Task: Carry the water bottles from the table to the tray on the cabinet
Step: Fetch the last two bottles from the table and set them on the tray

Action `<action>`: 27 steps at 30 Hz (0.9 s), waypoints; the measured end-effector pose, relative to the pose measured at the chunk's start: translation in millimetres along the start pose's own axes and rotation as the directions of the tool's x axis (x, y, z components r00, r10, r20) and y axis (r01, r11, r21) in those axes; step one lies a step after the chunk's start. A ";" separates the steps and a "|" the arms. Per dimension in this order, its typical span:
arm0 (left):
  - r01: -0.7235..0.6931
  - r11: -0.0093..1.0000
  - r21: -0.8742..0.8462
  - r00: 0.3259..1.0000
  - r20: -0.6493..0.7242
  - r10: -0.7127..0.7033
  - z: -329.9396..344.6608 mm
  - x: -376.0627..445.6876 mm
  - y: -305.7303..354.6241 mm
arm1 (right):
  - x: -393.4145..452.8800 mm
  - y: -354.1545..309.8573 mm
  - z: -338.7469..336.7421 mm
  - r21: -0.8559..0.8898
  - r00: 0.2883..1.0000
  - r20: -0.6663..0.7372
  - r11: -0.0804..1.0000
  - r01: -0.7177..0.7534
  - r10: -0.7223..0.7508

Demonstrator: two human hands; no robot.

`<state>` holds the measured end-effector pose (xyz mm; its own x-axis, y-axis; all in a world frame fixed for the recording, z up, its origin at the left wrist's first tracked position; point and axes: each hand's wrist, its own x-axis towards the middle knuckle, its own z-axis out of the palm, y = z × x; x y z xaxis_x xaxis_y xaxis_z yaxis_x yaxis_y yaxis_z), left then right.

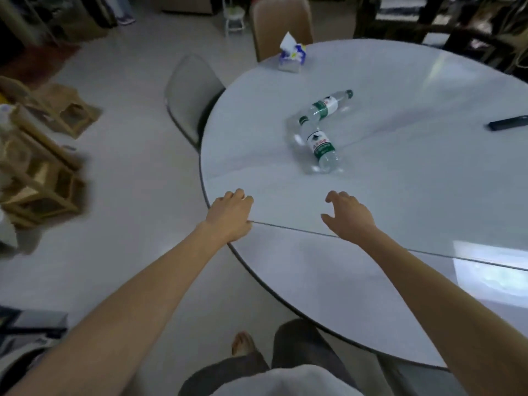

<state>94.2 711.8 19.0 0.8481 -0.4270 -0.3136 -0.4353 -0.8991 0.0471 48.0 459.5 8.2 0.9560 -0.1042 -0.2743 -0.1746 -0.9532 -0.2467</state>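
Two clear water bottles with green caps and green-and-white labels lie on their sides on the round white table (400,181). The near bottle (320,147) points its cap away from me; the far bottle (325,105) lies behind it, almost touching. My left hand (230,217) hovers at the table's left edge, fingers loosely curled, holding nothing. My right hand (348,217) is over the table in front of the near bottle, fingers relaxed and spread, empty. Neither the tray nor the cabinet is in view.
A tissue pack (292,55) stands at the table's far side. A dark remote (508,122) lies at the right. Two chairs (191,92) are pushed against the far left rim. Wooden stools (43,172) stand on the floor to the left.
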 end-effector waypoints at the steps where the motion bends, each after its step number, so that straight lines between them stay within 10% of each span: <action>1: -0.024 1.000 -0.012 1.000 0.007 0.024 -8.5 20.5 -4.8 | 12.3 2.2 -6.6 0.039 0.999 -0.004 0.998 -0.048 0.048; 16: -0.061 0.983 -0.175 0.998 0.007 0.063 -40.7 284.9 -35.1 | 294.0 25.6 -18.7 0.277 0.960 0.042 0.920 -0.277 0.277; 27: -0.199 0.928 -0.316 0.980 -0.052 0.193 -77.3 444.2 45.0 | 304.5 84.7 -20.3 0.143 0.920 0.135 0.911 -0.386 0.368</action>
<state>474.7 474.2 -44.9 0.7628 -0.5967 -0.2490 -0.4774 -0.7795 0.4055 329.1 341.2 -77.3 0.7832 -0.4082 -0.4691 -0.5617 -0.7880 -0.2522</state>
